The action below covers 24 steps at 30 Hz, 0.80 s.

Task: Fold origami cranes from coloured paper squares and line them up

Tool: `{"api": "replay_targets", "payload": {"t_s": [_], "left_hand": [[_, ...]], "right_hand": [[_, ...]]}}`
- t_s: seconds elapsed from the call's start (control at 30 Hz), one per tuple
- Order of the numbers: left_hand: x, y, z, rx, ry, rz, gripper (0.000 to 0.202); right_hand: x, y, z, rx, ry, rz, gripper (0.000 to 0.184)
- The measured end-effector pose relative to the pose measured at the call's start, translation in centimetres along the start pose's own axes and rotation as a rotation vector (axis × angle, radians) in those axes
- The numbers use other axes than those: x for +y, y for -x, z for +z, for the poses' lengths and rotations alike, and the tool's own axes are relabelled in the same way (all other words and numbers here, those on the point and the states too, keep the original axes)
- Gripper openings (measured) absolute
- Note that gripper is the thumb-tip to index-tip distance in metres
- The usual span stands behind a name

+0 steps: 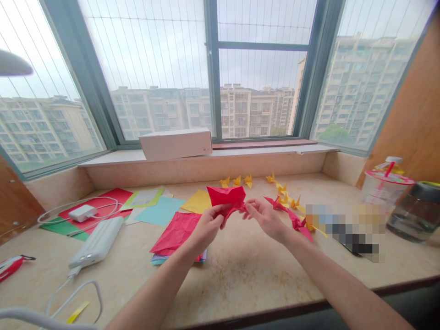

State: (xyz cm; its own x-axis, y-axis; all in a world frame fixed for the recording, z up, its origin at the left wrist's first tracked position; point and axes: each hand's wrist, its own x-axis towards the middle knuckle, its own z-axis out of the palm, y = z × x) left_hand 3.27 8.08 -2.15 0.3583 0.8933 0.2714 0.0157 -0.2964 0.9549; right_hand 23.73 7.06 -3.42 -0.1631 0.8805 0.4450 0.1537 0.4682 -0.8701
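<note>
A partly folded piece of red origami paper [227, 196] is held up above the counter, between both hands. My left hand [213, 223] grips its lower left side, thumb on top. At its right end, my right hand [263, 215] pinches a narrow red tip, its fingers closed together. Below and left of my left hand lies a stack of paper squares [175, 234] with a creased red sheet on top. To the right of my right hand sit red folded cranes [296, 222], and behind them a row of yellow folded cranes [282, 189].
Loose coloured sheets [160, 211], a white charger [82, 212] and a power bank [98, 242] with cables lie on the left. A white box [177, 144] rests on the sill. A plastic cup [383, 190] and a dark-lidded jar [414, 215] stand at right, near a blurred patch.
</note>
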Motion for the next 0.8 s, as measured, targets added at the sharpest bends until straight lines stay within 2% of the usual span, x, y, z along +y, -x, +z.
{"api": "replay_targets", "payload": {"t_s": [0.07, 0.13, 0.2, 0.27, 0.4, 0.57, 0.7, 0.8], "left_hand": [[-0.3, 0.0, 0.0, -0.005, -0.011, -0.008, 0.046], [-0.4, 0.0, 0.1, -0.022, -0.047, -0.014, 0.041], [-0.3, 0.2, 0.2, -0.039, -0.092, 0.008, 0.038], [0.0, 0.4, 0.3, -0.049, -0.111, 0.025, 0.039], [0.2, 0.4, 0.6, 0.005, -0.092, 0.001, 0.038], [-0.3, 0.2, 0.8, 0.119, 0.018, -0.059, 0.042], [-0.2, 0.0, 0.7, 0.126, 0.147, -0.062, 0.041], [-0.2, -0.2, 0.5, 0.128, 0.195, -0.054, 0.041]], "right_hand": [[-0.1, 0.0, 0.0, 0.015, -0.024, 0.023, 0.030], [-0.1, 0.1, 0.0, 0.082, 0.071, 0.014, 0.028], [-0.1, 0.3, 0.0, 0.167, 0.229, -0.042, 0.024], [-0.2, 0.5, 0.0, 0.204, 0.386, -0.158, 0.021], [-0.7, 1.0, 0.3, 0.100, 0.555, -0.380, 0.024], [-1.6, 1.5, 0.9, -0.014, 0.550, -0.438, 0.028], [-2.0, 1.6, 1.0, 0.030, 0.471, -0.435, 0.027], [-2.0, 1.5, 1.1, 0.099, 0.383, -0.382, 0.021]]}}
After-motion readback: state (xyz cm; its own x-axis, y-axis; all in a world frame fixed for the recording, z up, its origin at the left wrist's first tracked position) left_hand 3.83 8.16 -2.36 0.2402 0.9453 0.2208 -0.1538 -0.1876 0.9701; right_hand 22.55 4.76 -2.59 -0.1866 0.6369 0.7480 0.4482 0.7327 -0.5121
